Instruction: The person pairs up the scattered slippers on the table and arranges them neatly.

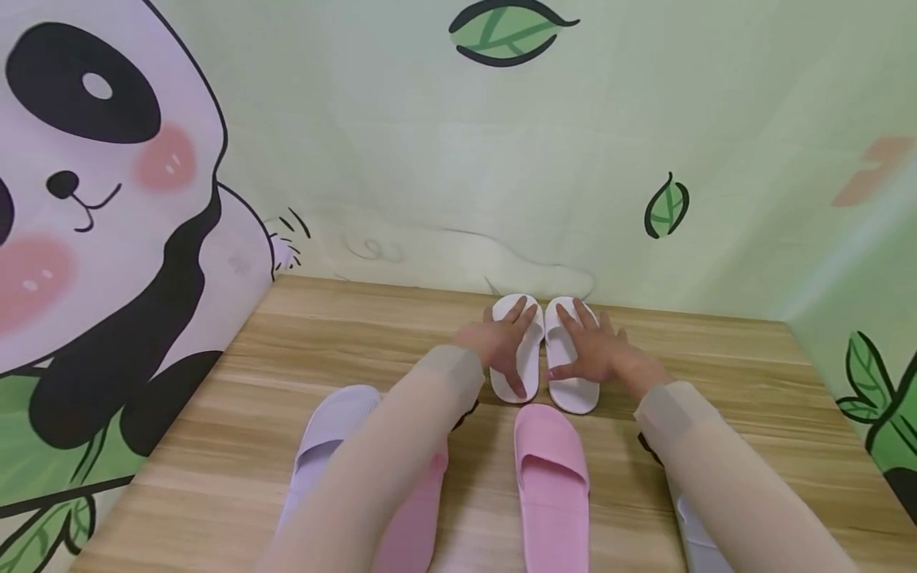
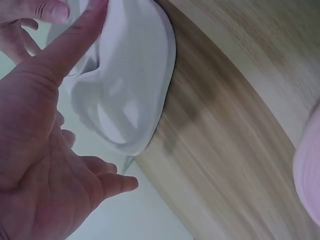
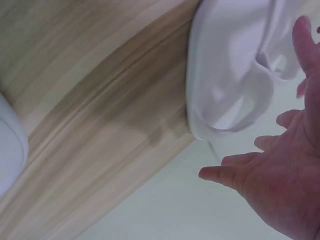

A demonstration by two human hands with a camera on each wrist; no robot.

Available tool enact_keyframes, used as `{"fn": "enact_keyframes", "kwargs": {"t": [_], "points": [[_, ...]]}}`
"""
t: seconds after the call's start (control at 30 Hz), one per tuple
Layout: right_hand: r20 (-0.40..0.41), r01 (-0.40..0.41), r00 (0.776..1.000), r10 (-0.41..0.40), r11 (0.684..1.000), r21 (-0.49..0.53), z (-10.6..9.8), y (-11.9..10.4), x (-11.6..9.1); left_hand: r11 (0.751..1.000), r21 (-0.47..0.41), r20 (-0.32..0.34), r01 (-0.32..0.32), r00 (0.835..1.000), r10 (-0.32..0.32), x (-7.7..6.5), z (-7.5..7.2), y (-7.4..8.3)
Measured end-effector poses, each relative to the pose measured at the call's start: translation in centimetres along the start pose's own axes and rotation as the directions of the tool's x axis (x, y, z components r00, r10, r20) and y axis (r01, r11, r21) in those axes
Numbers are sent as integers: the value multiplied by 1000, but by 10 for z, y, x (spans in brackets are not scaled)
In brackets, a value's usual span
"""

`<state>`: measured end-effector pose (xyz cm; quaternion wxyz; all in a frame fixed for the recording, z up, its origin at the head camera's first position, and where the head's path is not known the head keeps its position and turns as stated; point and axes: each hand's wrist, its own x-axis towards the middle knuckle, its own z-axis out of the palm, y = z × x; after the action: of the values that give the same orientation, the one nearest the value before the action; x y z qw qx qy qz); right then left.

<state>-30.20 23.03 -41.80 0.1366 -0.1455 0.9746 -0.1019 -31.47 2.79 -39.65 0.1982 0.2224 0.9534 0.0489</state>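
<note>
Two small white slippers (image 1: 530, 366) (image 1: 575, 398) lie side by side against the back wall, heels toward me. My left hand (image 1: 504, 344) is over the left one, fingers spread and thumb stretched toward its heel. Over the right one is my right hand (image 1: 595, 350), also with spread fingers. The left wrist view has the thumb across the white slipper (image 2: 137, 65), the other fingers extended beside it. In the right wrist view the fingers reach out near the other slipper (image 3: 225, 55), not curled round it. Whether either hand presses on its slipper, I cannot tell.
Nearer to me lie two pink slippers (image 1: 555, 509) (image 1: 417, 529), one partly behind my left sleeve. A lavender slipper (image 1: 322, 426) is on the left, and a greyish one (image 1: 698, 537) is partly under my right sleeve. Panda-and-leaf printed walls (image 1: 401, 159) border the wood-grain surface (image 1: 759, 446).
</note>
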Motion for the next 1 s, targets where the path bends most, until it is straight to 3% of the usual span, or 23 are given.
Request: {"fn": "enact_keyframes", "kwargs": {"t": [0.2, 0.4, 0.7, 1.0], "points": [[-41, 30, 999, -32, 999, -30, -11, -6, -10, 1000, -10, 30, -2, 1000, 3, -8, -7, -9], [-72, 72, 995, -73, 997, -21, -20, -13, -25, 998, -9, 27, -58, 998, 58, -21, -11, -19], [-122, 126, 985, -126, 992, -1, -23, -23, -53, 996, 57, 27, -73, 997, 72, -53, -12, -27], [-144, 200, 971, -192, 979, 49, -11, -30, -83, 992, 72, 26, -106, 994, 104, -95, -4, -36]]}}
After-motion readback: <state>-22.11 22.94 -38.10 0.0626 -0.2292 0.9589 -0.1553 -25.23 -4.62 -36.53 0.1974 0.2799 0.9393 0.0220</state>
